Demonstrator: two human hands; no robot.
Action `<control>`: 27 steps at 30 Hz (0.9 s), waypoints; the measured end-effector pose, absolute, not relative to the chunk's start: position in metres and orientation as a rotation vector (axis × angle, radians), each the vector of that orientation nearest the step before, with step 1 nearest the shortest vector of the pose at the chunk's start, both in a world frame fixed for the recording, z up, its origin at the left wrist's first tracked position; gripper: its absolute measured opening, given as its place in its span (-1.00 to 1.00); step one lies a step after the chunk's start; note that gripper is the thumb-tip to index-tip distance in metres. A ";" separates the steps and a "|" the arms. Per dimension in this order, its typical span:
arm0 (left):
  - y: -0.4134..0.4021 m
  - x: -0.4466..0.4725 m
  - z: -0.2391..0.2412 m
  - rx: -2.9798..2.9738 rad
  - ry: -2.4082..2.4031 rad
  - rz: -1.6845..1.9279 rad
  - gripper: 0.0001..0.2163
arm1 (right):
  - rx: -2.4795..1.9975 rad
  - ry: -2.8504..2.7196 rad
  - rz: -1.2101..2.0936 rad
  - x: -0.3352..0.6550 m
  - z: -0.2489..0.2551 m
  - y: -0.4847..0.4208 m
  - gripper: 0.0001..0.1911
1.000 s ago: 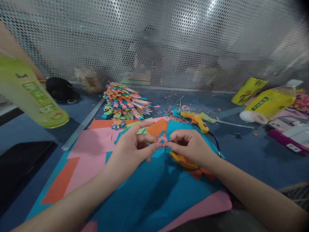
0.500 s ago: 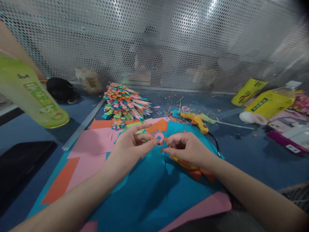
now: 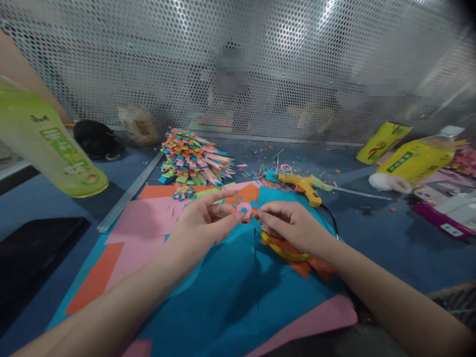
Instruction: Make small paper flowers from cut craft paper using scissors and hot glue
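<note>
Nearest, along the bench's front edge, smooth flat paper lay in overlapping layers: a teal sheet (image 3: 230, 297) in the middle, with pink sheets (image 3: 148, 218) and an orange sheet (image 3: 92, 277) fanning out toward the left. The bench (image 3: 390, 238) itself was covered in a dull blue, felt-like surface. Above the teal sheet both hands met over a small pink paper ring (image 3: 244, 208). The left hand (image 3: 197, 225) pinched it between thumb and a finger with the forefinger stretched out, and the right hand (image 3: 293, 225), fingers curled narrow, nipped its right edge. Curled yellow and orange strips (image 3: 286, 250) lay under the right hand. Farther back, toward the middle of the bench, rested a yellow glue gun (image 3: 303, 186) among paper scraps, and left of it a spiky heap of cut coloured strips (image 3: 193, 158). A green bottle (image 3: 48, 144) leaned in at the left edge and a yellow bottle (image 3: 416, 159) at the right. Along the back edge rose a perforated metal screen (image 3: 260, 64), shiny and hazy.
</note>
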State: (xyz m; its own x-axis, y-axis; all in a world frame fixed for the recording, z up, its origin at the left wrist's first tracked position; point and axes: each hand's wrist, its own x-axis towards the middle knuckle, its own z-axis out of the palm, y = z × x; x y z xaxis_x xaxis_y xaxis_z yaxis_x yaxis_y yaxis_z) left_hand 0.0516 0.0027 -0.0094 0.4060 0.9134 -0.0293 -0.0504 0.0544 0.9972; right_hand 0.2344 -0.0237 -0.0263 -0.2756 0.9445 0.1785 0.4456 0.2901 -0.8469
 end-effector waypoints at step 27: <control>0.008 0.047 -0.004 1.457 0.925 0.866 -0.61 | -1.224 -1.657 0.856 0.232 -0.028 -0.024 -0.63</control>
